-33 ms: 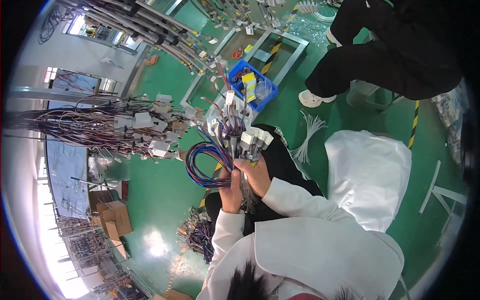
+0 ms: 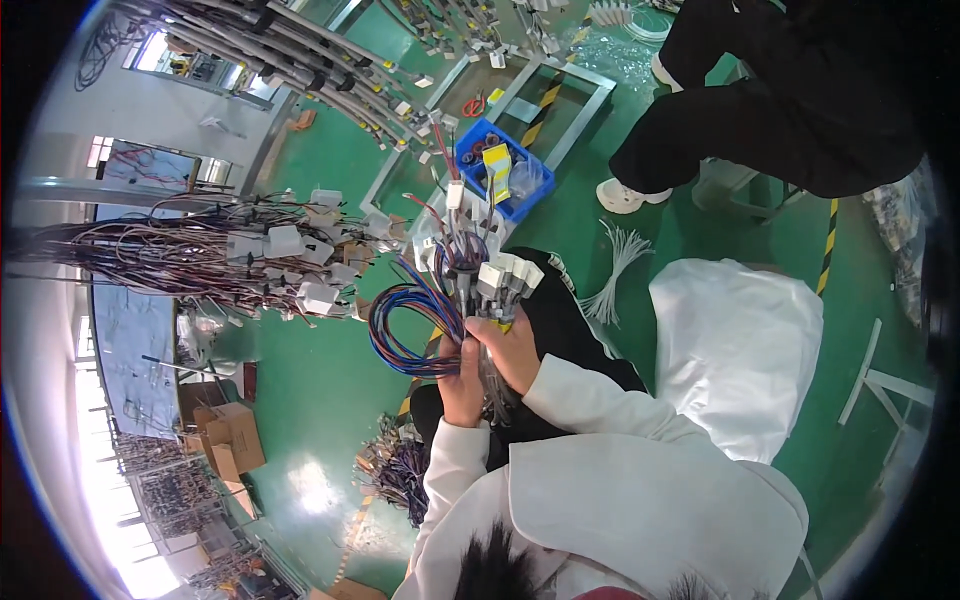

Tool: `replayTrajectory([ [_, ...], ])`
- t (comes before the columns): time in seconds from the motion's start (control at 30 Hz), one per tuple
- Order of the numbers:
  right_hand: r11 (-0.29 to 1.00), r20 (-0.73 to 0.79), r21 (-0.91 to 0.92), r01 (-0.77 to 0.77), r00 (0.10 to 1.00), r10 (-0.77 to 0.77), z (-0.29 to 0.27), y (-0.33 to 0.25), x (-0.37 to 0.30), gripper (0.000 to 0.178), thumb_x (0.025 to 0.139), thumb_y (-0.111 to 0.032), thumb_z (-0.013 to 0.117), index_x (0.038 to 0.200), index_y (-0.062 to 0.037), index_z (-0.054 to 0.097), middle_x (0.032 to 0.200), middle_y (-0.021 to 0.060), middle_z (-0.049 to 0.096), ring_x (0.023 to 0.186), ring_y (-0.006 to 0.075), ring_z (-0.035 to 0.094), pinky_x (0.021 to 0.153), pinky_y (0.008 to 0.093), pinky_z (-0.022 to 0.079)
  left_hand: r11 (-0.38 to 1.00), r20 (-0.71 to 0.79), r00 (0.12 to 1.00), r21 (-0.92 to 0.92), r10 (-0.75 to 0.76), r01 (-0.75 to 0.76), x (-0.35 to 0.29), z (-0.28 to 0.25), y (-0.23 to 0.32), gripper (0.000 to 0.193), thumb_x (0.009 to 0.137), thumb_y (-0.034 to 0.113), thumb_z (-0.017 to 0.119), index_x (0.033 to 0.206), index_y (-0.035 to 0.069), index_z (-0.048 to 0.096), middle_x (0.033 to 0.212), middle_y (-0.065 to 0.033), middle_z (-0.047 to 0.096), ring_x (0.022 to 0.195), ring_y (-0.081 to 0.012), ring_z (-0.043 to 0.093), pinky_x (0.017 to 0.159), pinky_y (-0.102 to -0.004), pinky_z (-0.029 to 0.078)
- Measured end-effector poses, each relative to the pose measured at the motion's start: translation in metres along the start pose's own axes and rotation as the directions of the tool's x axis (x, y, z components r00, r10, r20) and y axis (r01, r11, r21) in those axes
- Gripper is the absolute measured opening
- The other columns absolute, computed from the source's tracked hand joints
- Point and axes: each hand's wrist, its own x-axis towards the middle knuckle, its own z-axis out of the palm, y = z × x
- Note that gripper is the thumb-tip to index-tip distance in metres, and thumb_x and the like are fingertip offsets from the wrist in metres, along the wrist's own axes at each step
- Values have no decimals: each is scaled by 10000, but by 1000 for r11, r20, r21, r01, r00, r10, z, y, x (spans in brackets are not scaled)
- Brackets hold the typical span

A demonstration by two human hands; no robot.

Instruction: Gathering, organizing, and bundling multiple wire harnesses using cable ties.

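Both of my hands are closed round a wire harness (image 2: pixel 464 285) held above my lap. Its blue, brown and black wires loop into a coil (image 2: pixel 405 330) to the left of my hands. White connectors (image 2: pixel 510 275) cluster at the top and right of it. My left hand (image 2: pixel 463 385) grips the coil's lower end, thumb up. Around the bundle's right side wraps my right hand (image 2: pixel 510 352), its thumb pressed near the left one. Grey strands hang below between the hands. My palms hide the middle of the bundle.
A blue bin (image 2: pixel 535 190) with small parts stands on a metal frame (image 2: pixel 590 100) ahead. Hanging harnesses (image 2: pixel 170 245) reach in from the left. Cable ties (image 2: pixel 622 265) and a white sack (image 2: pixel 740 350) lie right. A co-worker's dark-trousered legs (image 2: pixel 700 130) are at upper right.
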Motion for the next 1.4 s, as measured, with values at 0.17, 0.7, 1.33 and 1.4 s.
replayTrajectory([
  [0.17,914,-33,-345,214,970,-239,-4,2,2,242,784,-116,641,980,2,561,840,33,591,719,98,538,657,266,451,998,0,998,29,57,-57,3,1,0,384,924,159,520,1243,-28,416,1118,-69,535,1000,-139,495,881,-282,400],
  [0.7,999,-41,27,38,998,-37,-9,3,6,269,808,-161,647,1011,-17,546,883,5,581,773,81,528,694,253,440,999,93,995,16,44,-46,6,0,2,389,897,82,545,1255,8,410,1140,-60,541,1022,-131,508,886,-267,411],
  [1.33,981,66,-124,149,988,-141,-3,-1,-3,412,757,-138,709,1076,-22,476,979,26,526,893,98,512,783,260,424,1000,19,1000,2,15,-15,10,-2,13,363,930,135,509,1250,-10,418,1101,-60,547,982,-127,509,859,-259,408],
  [1.4,942,28,-242,230,973,-231,-1,0,-3,343,742,-132,719,983,-7,509,910,34,496,852,126,502,728,272,412,997,-3,998,-48,-55,55,8,1,22,362,940,155,482,1249,-22,415,1102,-68,546,972,-119,504,851,-251,409],
])
